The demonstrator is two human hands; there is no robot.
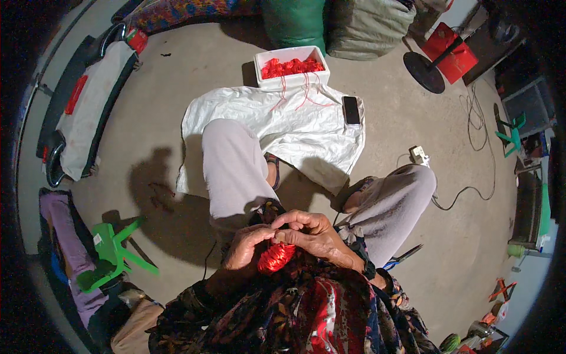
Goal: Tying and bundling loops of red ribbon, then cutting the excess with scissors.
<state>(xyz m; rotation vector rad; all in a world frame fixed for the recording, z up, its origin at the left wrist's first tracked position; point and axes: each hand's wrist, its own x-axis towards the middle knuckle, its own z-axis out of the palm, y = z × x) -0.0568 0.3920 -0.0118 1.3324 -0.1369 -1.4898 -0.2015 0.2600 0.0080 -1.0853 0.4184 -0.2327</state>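
Note:
A glossy red bundle of cord [276, 258] hangs just under my fingers, in front of my lap. My left hand [246, 245] is closed at its upper left side, fingertips pressed in at its top. From the right, my right hand [315, 233] meets it, thumb and fingers pinched together over the bundle's upper end. The fingertips of both hands nearly touch and hide the top of the bundle. Beyond my knees, a white foam box [293, 81] holds several similar red bundles [289, 68], with thin red strings trailing over its near wall.
A white sheet [221, 106] lies on the floor beneath the box, with a dark phone [351, 110] on its right edge. Green stools [109, 253] stand at left and far right. Scissors [404, 255] are by my right thigh. A cable and a white power strip [420, 156] lie right.

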